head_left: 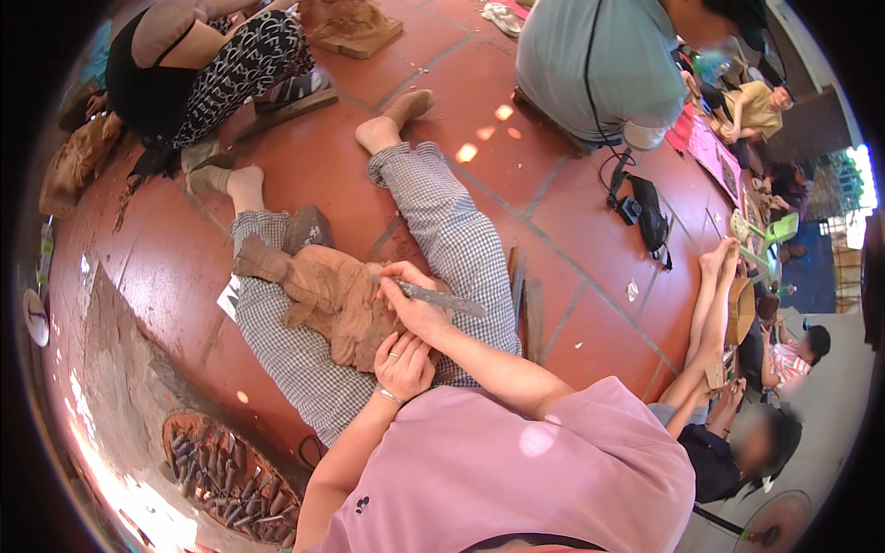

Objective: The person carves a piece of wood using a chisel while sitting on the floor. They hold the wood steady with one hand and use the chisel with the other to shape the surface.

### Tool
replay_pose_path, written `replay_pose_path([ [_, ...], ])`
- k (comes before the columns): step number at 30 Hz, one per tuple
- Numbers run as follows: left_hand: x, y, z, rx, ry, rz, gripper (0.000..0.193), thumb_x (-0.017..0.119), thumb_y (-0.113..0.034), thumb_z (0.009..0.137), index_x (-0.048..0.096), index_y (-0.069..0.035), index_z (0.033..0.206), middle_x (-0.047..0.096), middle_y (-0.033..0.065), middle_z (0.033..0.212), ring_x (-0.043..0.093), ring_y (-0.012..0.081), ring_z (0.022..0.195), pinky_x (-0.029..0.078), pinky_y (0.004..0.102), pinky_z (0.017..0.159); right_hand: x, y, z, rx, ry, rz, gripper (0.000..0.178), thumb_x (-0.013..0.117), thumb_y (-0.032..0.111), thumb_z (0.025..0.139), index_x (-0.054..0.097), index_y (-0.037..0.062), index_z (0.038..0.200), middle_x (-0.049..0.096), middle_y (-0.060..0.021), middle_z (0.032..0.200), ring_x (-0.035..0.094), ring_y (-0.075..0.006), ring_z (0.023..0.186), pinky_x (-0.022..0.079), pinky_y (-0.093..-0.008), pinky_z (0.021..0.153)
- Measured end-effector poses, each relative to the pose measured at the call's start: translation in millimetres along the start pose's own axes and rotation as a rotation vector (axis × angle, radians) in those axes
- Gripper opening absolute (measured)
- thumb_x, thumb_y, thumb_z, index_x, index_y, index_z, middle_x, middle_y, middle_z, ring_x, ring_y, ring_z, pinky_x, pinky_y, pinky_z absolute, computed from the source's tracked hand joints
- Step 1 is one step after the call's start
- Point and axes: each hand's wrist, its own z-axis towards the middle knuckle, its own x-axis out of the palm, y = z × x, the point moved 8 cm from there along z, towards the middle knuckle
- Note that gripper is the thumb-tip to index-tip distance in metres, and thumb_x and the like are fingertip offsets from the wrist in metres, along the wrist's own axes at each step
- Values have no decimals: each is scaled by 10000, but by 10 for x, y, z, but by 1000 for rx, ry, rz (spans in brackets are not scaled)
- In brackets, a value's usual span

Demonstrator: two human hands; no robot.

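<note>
A reddish-brown wood carving with rough, folded relief lies across my lap, on my checked trousers. My right hand is closed around a long, flat grey tool. One end of the tool meets the carving's right side; the other sticks out past my wrist. Whether it is a knife or a chisel I cannot make out. Just below it, my left hand, with a ring and a bracelet, curls its fingers against the near edge of the carving. A dark block rests by the carving's far end.
At lower left, a round tray holds many chisels beside a grey-brown slab. Wooden strips lie right of my leg. A black camera and pouch lie on the tiles. Co-workers sit ahead and to the right.
</note>
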Motion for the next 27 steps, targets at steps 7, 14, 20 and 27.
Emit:
replay_pose_path([
  [7,-11,13,14,14,-10,-40,231,609,-110,780,730,-50,968,750,89,983,712,221,1013,428,384,1045,25,-25,25,0,61,-58,160,618,147,1010,603,29,1117,682,-5,826,549,-42,660,454,-205,577],
  [14,-21,2,7,39,-19,-41,215,611,-121,798,731,-50,962,750,92,975,715,215,997,437,381,1033,11,29,41,-57,-7,-156,140,629,133,1000,621,38,1102,681,2,809,541,-30,648,446,-204,569],
  [20,-24,-19,51,34,-28,-12,212,601,-125,812,736,-57,960,759,80,979,721,210,989,433,374,1021,-5,64,40,-87,-26,-100,138,634,124,994,627,37,1101,687,5,811,542,-21,640,437,-192,554],
  [27,-51,-48,72,29,-6,3,214,588,-119,809,741,-68,950,767,69,998,721,190,1019,415,355,1024,-16,6,25,105,41,116,171,631,169,1008,615,41,1120,689,-3,841,560,-29,642,476,-201,565],
])
